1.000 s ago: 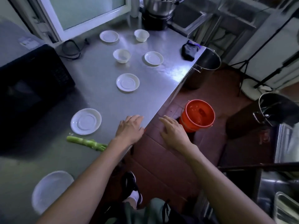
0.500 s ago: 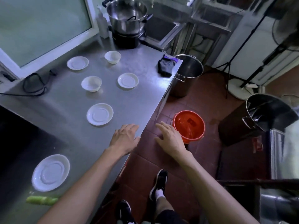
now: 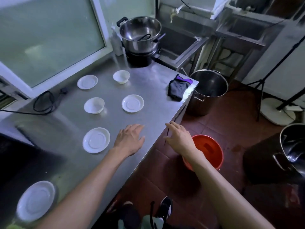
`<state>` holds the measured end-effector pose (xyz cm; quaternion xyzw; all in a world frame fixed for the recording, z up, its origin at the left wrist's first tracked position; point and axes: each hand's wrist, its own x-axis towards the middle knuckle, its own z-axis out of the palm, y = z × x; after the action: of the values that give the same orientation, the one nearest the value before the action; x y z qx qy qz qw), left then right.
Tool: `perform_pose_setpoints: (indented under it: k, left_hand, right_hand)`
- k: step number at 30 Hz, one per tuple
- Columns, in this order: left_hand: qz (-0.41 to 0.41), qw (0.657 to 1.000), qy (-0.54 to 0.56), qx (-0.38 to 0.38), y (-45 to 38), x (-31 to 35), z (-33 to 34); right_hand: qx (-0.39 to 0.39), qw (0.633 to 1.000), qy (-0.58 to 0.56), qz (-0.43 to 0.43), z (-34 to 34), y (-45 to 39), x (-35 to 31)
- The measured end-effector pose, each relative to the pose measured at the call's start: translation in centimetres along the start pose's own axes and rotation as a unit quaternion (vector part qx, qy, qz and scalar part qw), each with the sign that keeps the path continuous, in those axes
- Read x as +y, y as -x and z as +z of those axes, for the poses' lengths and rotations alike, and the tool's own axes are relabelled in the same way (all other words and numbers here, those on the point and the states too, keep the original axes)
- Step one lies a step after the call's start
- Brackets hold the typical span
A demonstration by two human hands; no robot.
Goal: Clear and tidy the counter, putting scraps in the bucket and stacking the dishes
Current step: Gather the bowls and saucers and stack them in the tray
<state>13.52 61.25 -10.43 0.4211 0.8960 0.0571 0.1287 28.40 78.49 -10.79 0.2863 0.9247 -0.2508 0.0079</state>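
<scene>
Steel bench (image 3: 148, 103) carries four saucers (image 3: 132, 103) and two bowls (image 3: 94, 105); both hands (image 3: 130, 139) are spread flat, holding nothing.

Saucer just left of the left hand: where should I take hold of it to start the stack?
Probably by its rim. The saucer lies flat and right way up on the counter, so only the raised edge offers purchase. Come from its right side, where the open left hand already is, and pinch the near-right rim.
</scene>
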Motion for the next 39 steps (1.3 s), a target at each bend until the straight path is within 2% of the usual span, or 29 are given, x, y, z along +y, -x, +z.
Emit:
perform_pose_setpoints:
  k: [7,17,26,39]
  left_hand:
    - [-0.09,0.995,0.05,0.011,-1.8,-6.1,0.6]
    - [-0.216,0.967,0.118,0.063,-6.7,-15.5,1.1]
    - [-0.269,0.958,0.095,0.043,-9.9,-20.0,-0.3]
    - [-0.351,0.934,0.07,0.018,-18.4,-23.3,0.7]
  right_hand:
    - [-0.079,0.995,0.006,-0.054,2.5,-7.8,-2.9]
    - [-0.165,0.975,0.071,-0.133,6.2,-19.1,-10.4]
    - [-0.209,0.962,0.051,-0.171,8.0,-25.3,-15.0]
    - [-0.28,0.935,0.038,-0.213,9.3,-35.7,-15.5]
